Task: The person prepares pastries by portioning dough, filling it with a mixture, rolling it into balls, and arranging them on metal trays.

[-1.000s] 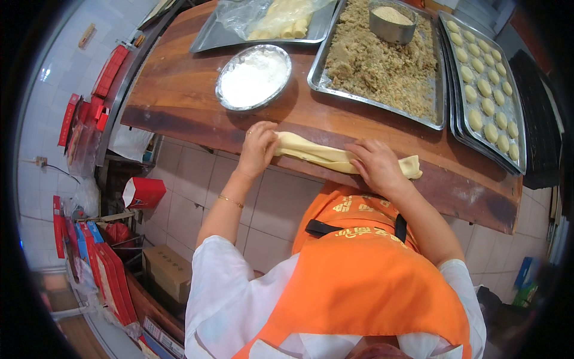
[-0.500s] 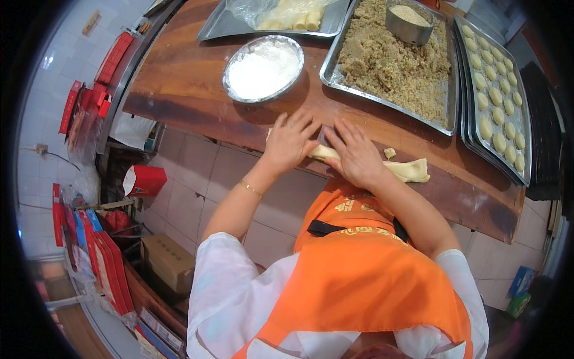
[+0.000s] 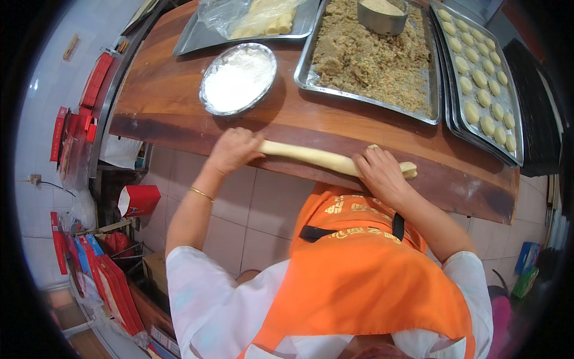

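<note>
A long pale dough rope [image 3: 314,157] lies along the near edge of the wooden table. My left hand [image 3: 237,148] is closed around its left end, fingers curled. My right hand [image 3: 381,170] grips the rope near its other end, and a folded, thicker tip sticks out to the right of that hand. A small pale bit shows at my right fingertips, perhaps dough; it is partly hidden. Beyond my left hand stands a metal bowl [image 3: 206,99] of white flour [image 3: 240,78].
A deep tray [image 3: 371,105] holds crumbly brown filling [image 3: 373,60] with a round metal tin [image 3: 382,24] on it. Stacked trays at the right bear rows of oval dough pieces [image 3: 479,78]. Dough rolls [image 3: 263,21] lie under plastic at the back. Red boxes [image 3: 139,201] stand left.
My hands have moved apart, the left one outward and the right one rightward. From flat on the dough, the fingers have curled around it, and more of the rope shows between them. The view has shifted.
</note>
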The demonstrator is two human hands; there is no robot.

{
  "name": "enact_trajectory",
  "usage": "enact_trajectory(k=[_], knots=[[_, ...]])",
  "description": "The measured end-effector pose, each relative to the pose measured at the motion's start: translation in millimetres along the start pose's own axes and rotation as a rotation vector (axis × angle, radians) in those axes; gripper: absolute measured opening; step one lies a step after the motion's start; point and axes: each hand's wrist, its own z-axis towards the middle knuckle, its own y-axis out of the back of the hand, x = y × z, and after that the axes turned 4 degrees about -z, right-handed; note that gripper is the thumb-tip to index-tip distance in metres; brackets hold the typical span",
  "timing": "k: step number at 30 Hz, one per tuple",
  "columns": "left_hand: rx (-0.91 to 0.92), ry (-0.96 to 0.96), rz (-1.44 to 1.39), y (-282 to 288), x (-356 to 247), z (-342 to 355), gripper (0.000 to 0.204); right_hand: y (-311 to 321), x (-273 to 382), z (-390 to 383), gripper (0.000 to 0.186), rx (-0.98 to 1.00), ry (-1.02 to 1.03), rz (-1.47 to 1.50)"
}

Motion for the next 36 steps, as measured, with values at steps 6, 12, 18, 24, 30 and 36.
enact_trajectory(k=[6,12,18,24,30,36], knots=[[0.088,0.178,0.075,-2,43,-34,0.041,5,8,2,0.031,-0.047,-0.156,0.085],[0.106,0.21,0.104,-7,71,-41,0.037,21,-22,-35,0.025,0.027,-0.188,0.123],[0.14,0.3,0.069,-5,85,-53,0.038,33,-37,-59,0.021,0.019,-0.239,0.149],[0.119,0.356,0.03,-11,85,-65,0.04,45,-41,-69,0.024,0.178,-0.317,0.328],[0.259,0.326,0.258,9,142,-94,0.037,75,-63,-81,0.026,0.318,-0.318,0.317],[0.348,0.558,0.363,-2,158,-95,0.041,53,-78,-74,0.023,0.409,-0.414,0.427]])
